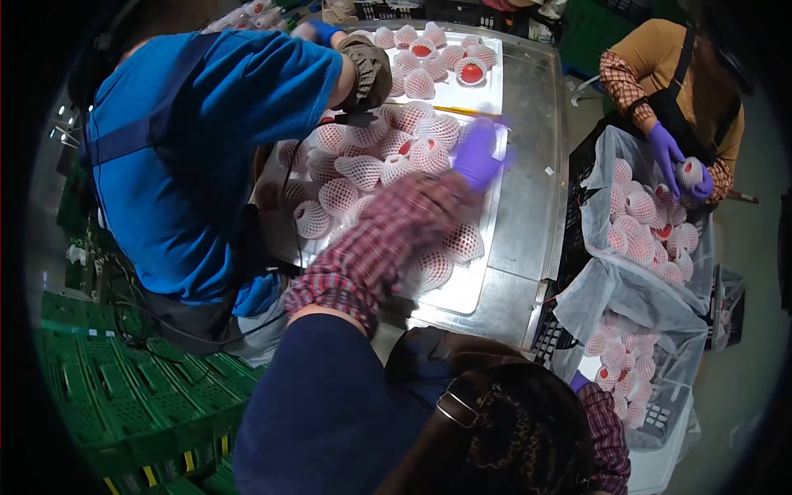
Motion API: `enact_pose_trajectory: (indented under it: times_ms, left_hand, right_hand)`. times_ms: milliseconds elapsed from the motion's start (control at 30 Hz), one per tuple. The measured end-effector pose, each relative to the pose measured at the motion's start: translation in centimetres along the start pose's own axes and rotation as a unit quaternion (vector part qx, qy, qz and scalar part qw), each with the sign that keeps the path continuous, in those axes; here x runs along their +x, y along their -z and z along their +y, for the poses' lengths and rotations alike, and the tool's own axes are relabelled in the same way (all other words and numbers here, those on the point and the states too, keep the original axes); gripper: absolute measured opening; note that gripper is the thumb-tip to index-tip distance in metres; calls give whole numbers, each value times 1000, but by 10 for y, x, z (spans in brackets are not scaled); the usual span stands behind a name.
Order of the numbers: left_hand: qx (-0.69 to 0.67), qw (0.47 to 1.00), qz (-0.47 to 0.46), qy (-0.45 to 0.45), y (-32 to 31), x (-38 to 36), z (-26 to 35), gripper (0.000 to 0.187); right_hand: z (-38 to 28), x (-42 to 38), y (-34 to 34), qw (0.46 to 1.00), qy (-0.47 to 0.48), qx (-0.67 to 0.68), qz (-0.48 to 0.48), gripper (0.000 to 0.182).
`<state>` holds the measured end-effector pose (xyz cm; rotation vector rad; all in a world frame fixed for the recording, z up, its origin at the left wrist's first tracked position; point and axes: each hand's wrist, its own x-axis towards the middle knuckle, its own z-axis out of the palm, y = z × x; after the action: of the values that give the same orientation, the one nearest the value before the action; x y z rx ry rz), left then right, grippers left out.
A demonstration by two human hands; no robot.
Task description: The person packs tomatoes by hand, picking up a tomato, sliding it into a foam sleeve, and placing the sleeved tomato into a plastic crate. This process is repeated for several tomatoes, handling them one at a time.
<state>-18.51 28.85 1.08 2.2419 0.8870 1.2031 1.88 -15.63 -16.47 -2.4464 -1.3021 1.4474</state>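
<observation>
Roughly half remained: white-netted red fruits (388, 169) covered the lit steel tabletop (528, 206); left hand (477, 157) purple-gloved, fingers spread, blurred; right hand (579, 381) hidden, fingers' state indeterminable.

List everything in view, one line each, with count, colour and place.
Net-wrapped fruits: many, red in white foam nets, spread on the lit table.
Lit table: one, steel rim with a white glowing top, centre.
Bag-lined crates: two, clear plastic bags over dark crates, right, holding wrapped fruits.
Green crates: a stack, lower left.
Person in blue shirt: one, left, bent over the table.
Person in mustard top: one, upper right, purple gloves on a wrapped fruit.
Left hand: purple glove, plaid sleeve, reaching over the fruits, blurred.
Right hand: purple glove, barely showing beside the lower bag.
</observation>
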Motion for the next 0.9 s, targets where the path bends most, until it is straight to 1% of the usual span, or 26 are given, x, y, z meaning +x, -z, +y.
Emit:
enact_pose_trajectory:
  times_ms: [33, 67, 100, 133, 167, 200, 233, 333, 367, 400, 433, 467, 533, 567, 633, 667, 700, 733, 767, 800, 867, 900]
  left_hand:
    - [-185, 972, -139, 49, -6, -5, 48, 48]
    - [-335, 896, -255, 141, -11, -10, 97, 44]
    - [-365, 897, -241, 59, -53, -25, 114, 42]
    - [-417, 847, -322, 76, -53, -38, 149, 43]
    - [-414, 793, -425, 138, -75, -51, 174, 49]
    - [-459, 701, -495, 230, -82, -66, 199, 56]
    - [-525, 643, -483, 277, -129, -99, 211, 67]
    - [-461, 548, -524, 461, -135, -120, 262, 75]
    - [-551, 508, -478, 458, -160, -137, 266, 80]
    - [-634, 462, -424, 452, -185, -151, 266, 85]
    - [-666, 473, -385, 428, -186, -153, 266, 87]
    - [-640, 526, -389, 403, -186, -156, 262, 87]
    - [-580, 628, -391, 342, -184, -158, 251, 88]
    - [-530, 704, -381, 281, -185, -162, 250, 89]
    - [-553, 724, -345, 227, -202, -173, 237, 87]
    - [-567, 725, -334, 203, -212, -178, 237, 86]
    - [-560, 729, -336, 205, -204, -172, 242, 81]
    - [-554, 730, -341, 208, -193, -159, 242, 75]
    - [-589, 653, -385, 280, -194, -153, 239, 60]
    - [-652, 491, -456, 355, -207, -150, 231, 50]
    - [-691, 355, -467, 422, -189, -136, 237, 43]
    - [-691, 338, -472, 431, -184, -135, 240, 43]
  right_hand:
    - [-1, -10, 12, 999, 25, 41, -4, 48]
    - [-4, -25, 28, 992, 54, 110, 14, 49]
    - [-10, -40, 46, 978, 80, 184, 51, 50]
    - [-32, -54, 63, 960, 73, 122, 241, 61]
    - [-17, -51, 78, 928, 70, 226, 288, 59]
    - [-77, -85, 100, 862, 82, 321, 384, 55]
    - [-79, -91, 114, 827, 100, 294, 468, 54]
    - [-97, -105, 126, 682, 166, 307, 642, 51]
    - [-102, -104, 122, 678, 143, 336, 638, 50]
    - [-90, -92, 114, 659, 192, 405, 604, 45]
    - [-89, -98, 115, 704, 134, 225, 660, 43]
    - [-88, -103, 117, 724, 68, 36, 686, 42]
    - [-79, -97, 116, 725, 84, 192, 656, 39]
    - [-73, -92, 113, 716, 88, 271, 637, 38]
    - [-42, -76, 111, 724, 88, 376, 571, 36]
    - [-27, -77, 109, 720, 79, 427, 541, 36]
    - [-49, -102, 115, 750, 37, 424, 506, 32]
    - [-60, -114, 116, 779, 58, 377, 499, 31]
    - [-71, -126, 117, 802, 80, 328, 493, 29]
    - [-63, -128, 110, 819, 163, 223, 504, 28]
    - [-67, -122, 112, 771, 240, 278, 521, 28]
    - [-67, -117, 115, 656, 286, 572, 400, 29]
